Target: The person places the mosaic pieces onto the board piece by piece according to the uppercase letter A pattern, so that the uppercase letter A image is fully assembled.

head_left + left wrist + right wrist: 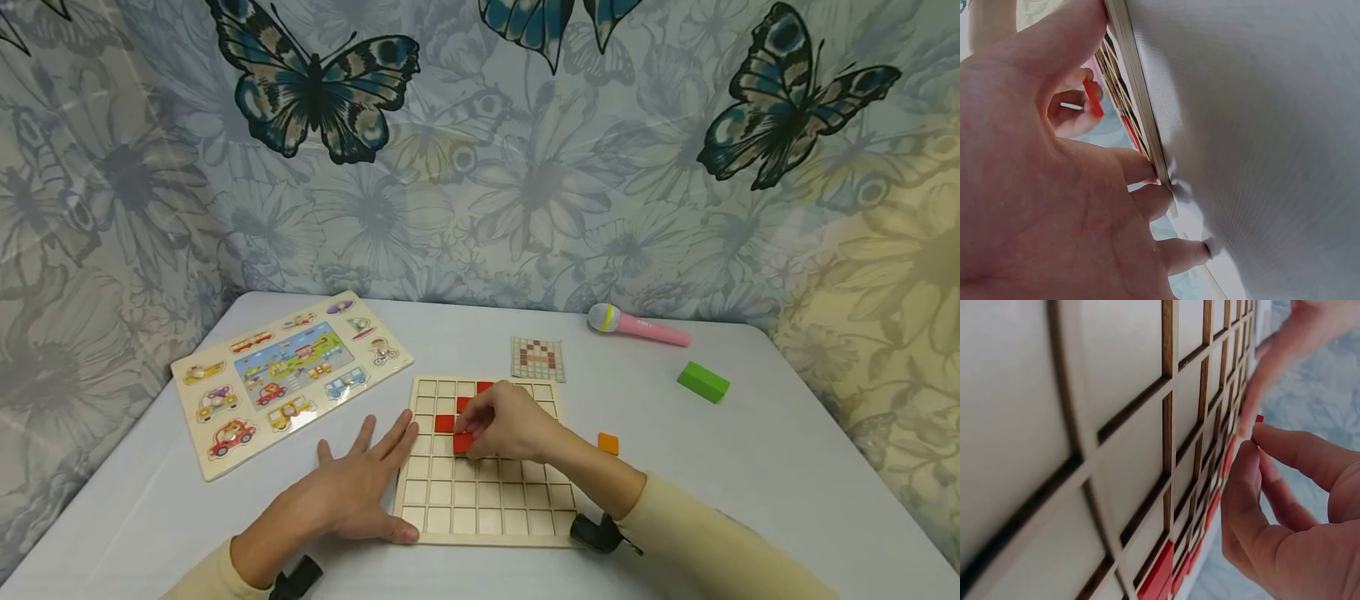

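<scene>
A wooden grid board [487,521] lies in front of me, with several red tiles [445,423] in its upper cells. My right hand [513,421] is over the middle of the board and pinches a red square tile [462,444] between thumb and fingers. In the left wrist view that red tile [1093,98] is tilted above the grid; the right wrist view shows only a corner. My left hand [352,492] is spread along the board's left side, fingertips and thumb touching its edge [1141,94].
Behind the board lies a small pattern card [537,359]. A vehicle picture puzzle [300,371] is at the left. To the right are an orange tile [608,443], a green block [703,382] and a pink toy microphone [645,326]. Patterned fabric hangs behind the white table.
</scene>
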A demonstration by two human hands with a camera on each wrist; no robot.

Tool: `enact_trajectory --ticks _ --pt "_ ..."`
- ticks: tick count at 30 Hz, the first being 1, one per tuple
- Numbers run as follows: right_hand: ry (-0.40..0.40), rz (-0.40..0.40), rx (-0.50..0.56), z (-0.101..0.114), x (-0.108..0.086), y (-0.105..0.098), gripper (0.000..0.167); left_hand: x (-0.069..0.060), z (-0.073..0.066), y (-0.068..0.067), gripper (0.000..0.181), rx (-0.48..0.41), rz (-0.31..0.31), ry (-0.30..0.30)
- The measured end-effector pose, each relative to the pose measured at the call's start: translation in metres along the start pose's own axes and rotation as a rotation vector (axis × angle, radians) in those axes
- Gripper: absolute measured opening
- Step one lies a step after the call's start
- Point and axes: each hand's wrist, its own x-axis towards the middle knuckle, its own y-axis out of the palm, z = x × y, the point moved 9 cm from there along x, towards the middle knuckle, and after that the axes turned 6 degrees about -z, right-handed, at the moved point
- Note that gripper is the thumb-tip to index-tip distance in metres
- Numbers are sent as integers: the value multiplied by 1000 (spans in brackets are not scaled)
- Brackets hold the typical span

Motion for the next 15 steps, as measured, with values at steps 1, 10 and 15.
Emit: enact_trajectory --ticks 1,10,15 --pt "3 3 2 1 2 3 26 0 0 0 131 2 1 -1" --pt "29 12 -18 6 13 15 29 0 0 1 132 7 12 -2" --pt "38 9 -32 8 18 17 30 1 0 0 132 12 9 0"
